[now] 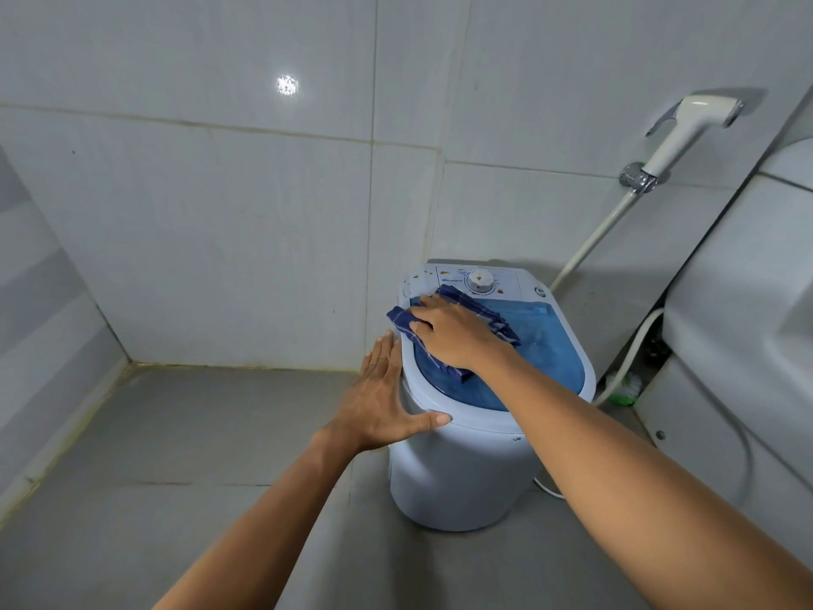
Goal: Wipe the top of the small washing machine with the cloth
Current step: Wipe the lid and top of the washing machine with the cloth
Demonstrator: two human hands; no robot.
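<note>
On the tiled floor [176, 433], near the wall corner, stands the washer [462, 477], a small white tub with a blue see-through lid [550, 350]. All places below are relative to the washer. The cloth [402, 321], dark blue with thin pale checks, lies bunched on the lid's left half, one fold hanging just past the washer's left rim, the other end reaching toward the dial [479, 281] on the white panel at the washer's far edge. The right hand [453, 332] lies palm down on the cloth, fingers pointing left and only slightly bent, pressing it flat to the lid; grip is a press, not a pinch. Whether the thumb tucks under the cloth, cannot tell. The left hand [387, 398] rests against the washer's left side, fingers straight and together along the rim, thumb spread across the near white rim; grip spread, holding nothing. Both forearms are bare. Behind the washer to the right, a white sprayer [686, 129] hangs in a chrome wall holder, its hose [589, 244] running down toward the washer's back right corner. Right of the washer is a white toilet [748, 301], well apart from the lid. Between toilet and washer a grey hose [633, 350] drops to the floor beside something green and white, too small to tell. A thin white cord [547, 487] shows at the washer's base on the right. A bright light spot [287, 85] reflects on the wall above and left of the washer.
</note>
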